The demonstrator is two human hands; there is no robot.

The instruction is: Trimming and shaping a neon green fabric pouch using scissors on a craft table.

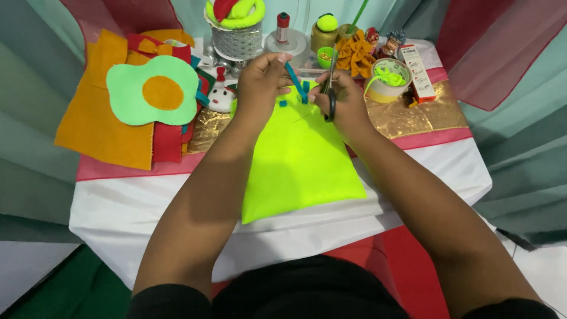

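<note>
Head view: left hand (260,77) pinches a narrow blue felt strip (295,81); right hand (342,100), closed through black-handled scissors (329,88), cuts it above the neon-yellow felt sheet (301,159). Cutting appears underway; trimmed blue bits (283,103) lie at twelve o'clock.

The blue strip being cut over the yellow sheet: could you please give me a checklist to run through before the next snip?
1. Left hand pinches the blue strip at its upper end: ok.
2. Right hand has the scissors in its grip: ok.
3. Blades set on the strip: cannot tell, hidden by fingers.
4. Left fingertips away from the blades: cannot tell.
5. Yellow sheet lies flat beneath: ok.
6. Cut blue bits land on the sheet: ok.
</note>
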